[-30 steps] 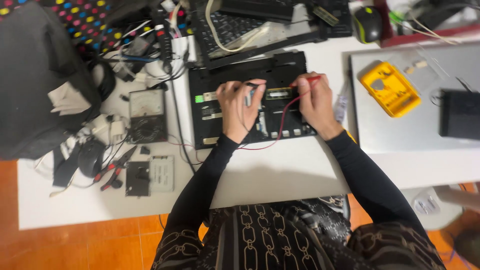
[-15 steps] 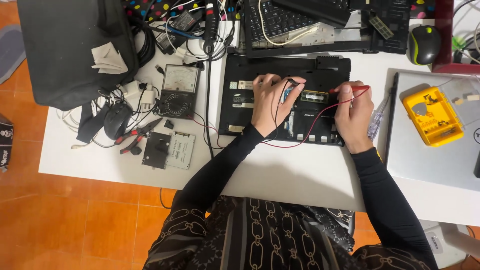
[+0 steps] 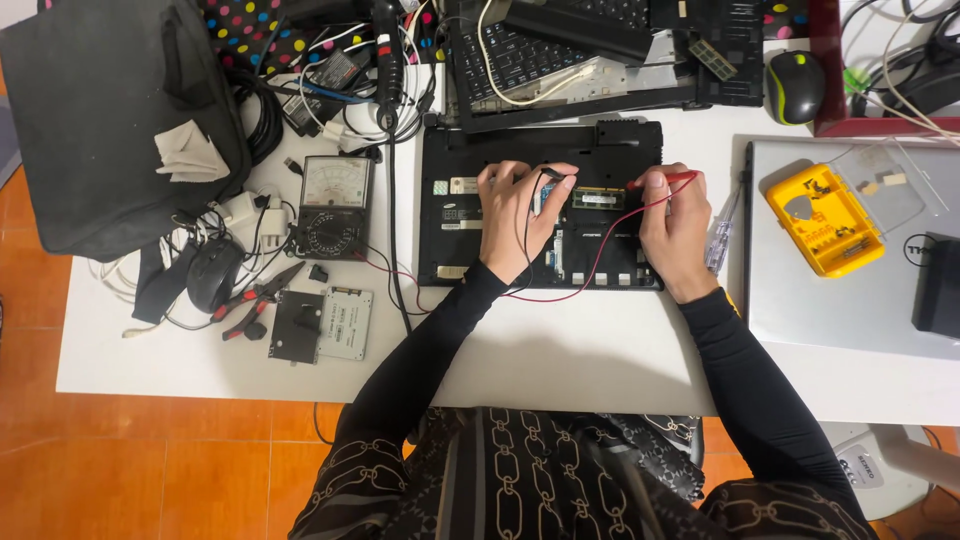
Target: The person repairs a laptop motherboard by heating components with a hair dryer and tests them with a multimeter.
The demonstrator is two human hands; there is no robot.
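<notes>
An opened black laptop base [image 3: 450, 215] lies upside down on the white table [image 3: 560, 350], its boards exposed. My left hand [image 3: 515, 215] grips a black test probe [image 3: 552, 175] and presses its tip onto the board. My right hand [image 3: 675, 235] grips a red test probe [image 3: 665, 180], its tip pointing left at a green memory module [image 3: 598, 198]. Red and black leads run from both probes across the laptop to an analog multimeter [image 3: 333, 208] at the left.
A black bag [image 3: 110, 120] and tangled cables fill the back left. A mouse [image 3: 210, 272], red-handled pliers [image 3: 255, 300] and two drives [image 3: 320, 324] lie front left. Behind the base sits a keyboard part [image 3: 560, 60]. A closed silver laptop [image 3: 850, 300] carries a yellow tool case [image 3: 825, 220].
The view has shifted, so everything now sits further right and lower in the picture. Both hands stay on the laptop base with the probes.
</notes>
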